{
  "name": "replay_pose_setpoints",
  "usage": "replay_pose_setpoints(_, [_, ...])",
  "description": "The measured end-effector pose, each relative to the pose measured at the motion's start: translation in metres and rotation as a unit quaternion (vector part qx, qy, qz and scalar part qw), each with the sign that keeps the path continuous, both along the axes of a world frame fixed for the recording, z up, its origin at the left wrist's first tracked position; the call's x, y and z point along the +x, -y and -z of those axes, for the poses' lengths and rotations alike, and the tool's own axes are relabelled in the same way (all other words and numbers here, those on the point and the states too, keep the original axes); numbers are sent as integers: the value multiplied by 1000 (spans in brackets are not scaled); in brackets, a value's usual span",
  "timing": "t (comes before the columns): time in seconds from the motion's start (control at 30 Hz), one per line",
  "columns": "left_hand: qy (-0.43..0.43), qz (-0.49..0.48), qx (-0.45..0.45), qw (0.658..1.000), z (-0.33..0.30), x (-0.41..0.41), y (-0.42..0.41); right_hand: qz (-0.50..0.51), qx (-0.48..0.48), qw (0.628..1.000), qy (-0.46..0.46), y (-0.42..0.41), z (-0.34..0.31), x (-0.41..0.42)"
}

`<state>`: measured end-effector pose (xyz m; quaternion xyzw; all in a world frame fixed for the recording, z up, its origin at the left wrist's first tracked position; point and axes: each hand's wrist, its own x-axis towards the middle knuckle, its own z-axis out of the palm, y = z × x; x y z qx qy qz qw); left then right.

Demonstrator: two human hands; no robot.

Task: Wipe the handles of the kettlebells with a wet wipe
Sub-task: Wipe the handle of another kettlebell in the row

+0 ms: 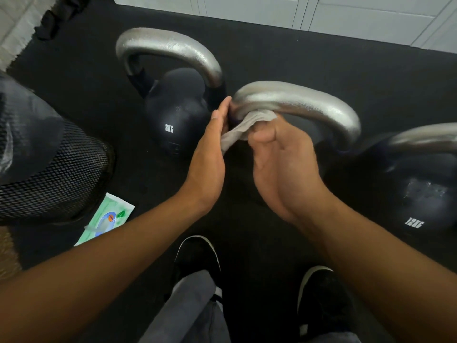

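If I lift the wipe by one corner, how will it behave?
Probably floppy: the wipe already droops and folds where the right hand holds it against the handle. Likely very light, as its loose end hangs freely. It may cling slightly if damp.

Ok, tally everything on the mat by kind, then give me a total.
Kettlebells: 3, the 8KG one, the middle one by its handle, the 12KG one
Wet wipes: 1, wipe
Wipe packs: 1, green pack
Mesh bins: 1, bin
Total: 6

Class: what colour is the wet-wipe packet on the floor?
The wet-wipe packet is green and white with a blue-and-orange label, seen in the head view.
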<state>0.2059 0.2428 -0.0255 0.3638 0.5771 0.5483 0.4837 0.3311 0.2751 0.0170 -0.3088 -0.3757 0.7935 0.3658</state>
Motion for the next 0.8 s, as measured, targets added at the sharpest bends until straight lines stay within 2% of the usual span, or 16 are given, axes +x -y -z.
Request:
replay_pose_setpoints(0.1, [-4,8,-5,1000,-3,-1,0,20,-29,999,-11,-6,-5,-3])
replay_pose_setpoints(0.4, [7,9,-5,1000,-5,0,0,67,-156,964,-204,1,-10,13])
replay_pose_setpoints(0.6, [-9,5,-16,1000,-7,2,0,125,-215,945,-210,-8,-24,11])
replay_pose_setpoints(0.8, [8,-7,-16,1000,-7,4,0,168,-222,932,-234,6,-26,21])
